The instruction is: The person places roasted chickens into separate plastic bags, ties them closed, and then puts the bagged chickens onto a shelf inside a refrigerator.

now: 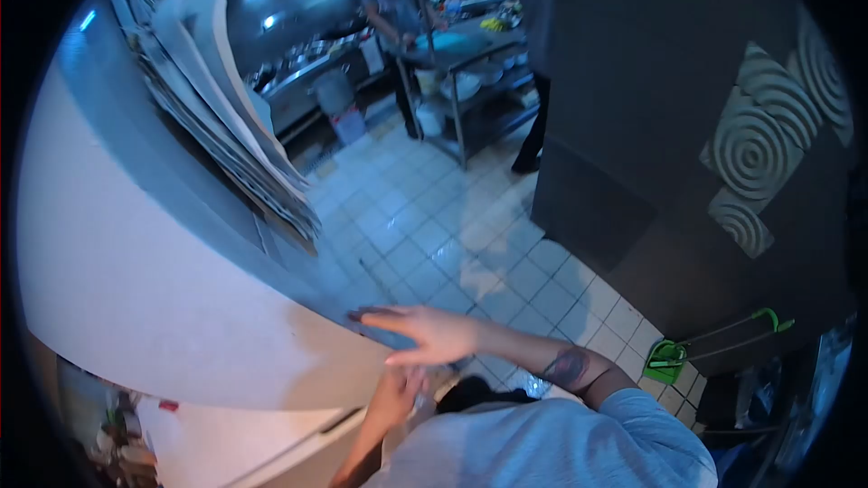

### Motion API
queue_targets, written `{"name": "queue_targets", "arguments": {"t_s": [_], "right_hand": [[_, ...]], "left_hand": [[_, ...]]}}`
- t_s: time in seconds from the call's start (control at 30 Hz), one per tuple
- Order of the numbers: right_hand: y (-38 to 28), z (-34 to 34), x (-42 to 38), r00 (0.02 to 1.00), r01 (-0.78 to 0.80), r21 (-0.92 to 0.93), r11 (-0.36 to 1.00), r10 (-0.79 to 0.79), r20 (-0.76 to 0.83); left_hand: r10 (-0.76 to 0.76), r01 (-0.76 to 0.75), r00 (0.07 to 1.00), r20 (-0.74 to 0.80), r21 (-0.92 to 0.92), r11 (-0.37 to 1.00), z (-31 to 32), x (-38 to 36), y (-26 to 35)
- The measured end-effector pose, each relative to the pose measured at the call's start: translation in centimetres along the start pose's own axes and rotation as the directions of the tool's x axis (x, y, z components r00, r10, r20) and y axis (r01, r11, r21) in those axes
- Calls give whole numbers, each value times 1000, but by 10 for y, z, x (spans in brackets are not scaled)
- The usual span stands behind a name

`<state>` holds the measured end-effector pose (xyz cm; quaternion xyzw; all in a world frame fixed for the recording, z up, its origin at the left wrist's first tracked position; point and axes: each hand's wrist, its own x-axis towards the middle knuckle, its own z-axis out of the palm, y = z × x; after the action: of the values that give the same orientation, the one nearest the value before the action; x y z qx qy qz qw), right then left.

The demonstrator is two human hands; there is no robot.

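Observation:
My right hand (434, 334) reaches across in front of my body, its fingers stretched out and apart. Its fingertips are right at the edge of a white wall panel (208, 280), and nothing shows in its grasp. Just below it is my left hand (395, 395), held close to my grey shirt (542, 443) with the fingers curled in. Something pale shows beside those fingers, but I cannot tell what it is.
Flattened cardboard sheets (217, 117) lean behind the panel. White floor tiles (425, 217) lead to a metal worktable (461, 50), where a person (393, 4) stands. Another person's leg (535, 131) shows beside the dark wall (633, 108). A green dustpan (665, 361) stands at right.

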<state>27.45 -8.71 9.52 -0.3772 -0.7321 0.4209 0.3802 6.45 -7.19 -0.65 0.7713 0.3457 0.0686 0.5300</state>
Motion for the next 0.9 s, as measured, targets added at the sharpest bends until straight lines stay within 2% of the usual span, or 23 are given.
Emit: {"name": "queue_targets", "arguments": {"t_s": [0.03, 0.07, 0.1, 0.13, 0.17, 0.23, 0.27, 0.37, 0.47, 0.53, 0.67, 0.77, 0.87, 0.9], "right_hand": [[12, -17, -4, 999, -33, 16, 999, 32, 26], [25, -35, -8, 996, -67, 31, 997, 65, 53], [49, -50, -22, 999, -30, 2, 1000, 30, -18], [78, -58, -36, 986, -41, 267, 963, 82, -143], [101, -67, -43, 952, 5, 515, 857, 154, -265], [101, -104, -52, 922, -38, 521, 852, 231, -310], [103, -126, -56, 903, -66, 519, 852, 272, -332], [121, -190, -62, 914, -136, 377, 916, 263, -310], [153, -239, -59, 876, -283, 325, 902, 381, -296], [171, -281, -54, 827, -284, 413, 865, 439, -352], [195, -340, -43, 679, -226, 549, 805, 534, -504], [218, -371, -29, 623, -42, 678, 734, 549, -557], [219, -400, -3, 632, -104, 467, 878, 421, -650], [230, -413, 3, 592, -120, 436, 892, 417, -690]], "left_hand": [[131, -148, 974, -186, -83, 985, 5, 26, 23], [349, -383, 789, -505, 39, 923, 12, 58, 53], [273, -394, 799, -535, -124, 911, 17, 88, 80], [202, -410, 808, -554, -281, 868, 18, 114, 96], [147, -439, 799, -583, -398, 806, 15, 130, 105], [55, -508, 781, -622, -581, 636, 6, 166, 121], [16, -497, 801, -598, -651, 573, 3, 182, 129], [-133, -534, 768, -627, -740, 409, -6, 242, 145], [-190, -597, 705, -684, -716, 361, -19, 306, 124], [-186, -608, 710, -680, -724, 326, -27, 351, 131], [-171, -617, 717, -676, -729, 296, -51, 423, 144], [-117, -635, 717, -687, -713, 297, -65, 480, 158], [-53, -636, 688, -723, -637, 436, -71, 525, 179], [-27, -621, 710, -703, -644, 448, -73, 544, 179]]}}
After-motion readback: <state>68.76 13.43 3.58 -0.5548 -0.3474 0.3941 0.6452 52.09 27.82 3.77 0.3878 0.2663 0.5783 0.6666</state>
